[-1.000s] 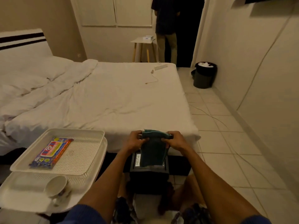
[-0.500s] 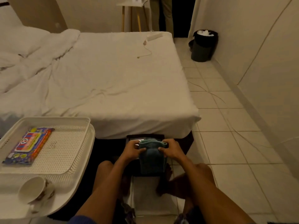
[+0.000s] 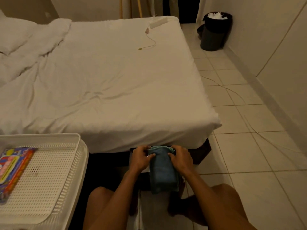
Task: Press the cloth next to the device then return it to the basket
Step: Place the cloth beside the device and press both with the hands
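A folded teal cloth (image 3: 163,171) lies draped over a black box-shaped device (image 3: 142,180) on the floor at the foot of the bed. My left hand (image 3: 141,157) grips the cloth's top left corner. My right hand (image 3: 180,158) grips its top right corner. Both hands rest on top of the device, which the cloth and my arms mostly hide. A white perforated basket (image 3: 49,171) stands at the lower left with a colourful packet (image 3: 11,170) lying in it.
A white-sheeted bed (image 3: 108,80) fills the middle, with a small charger and cable (image 3: 150,37) on it. A black bin (image 3: 214,32) stands by the right wall. A thin cable (image 3: 232,93) runs across the tiled floor. My bare knees frame the device.
The camera has tilted down and the view has closed in. My hands have lowered the cloth onto the device top, and it now hangs down the front.
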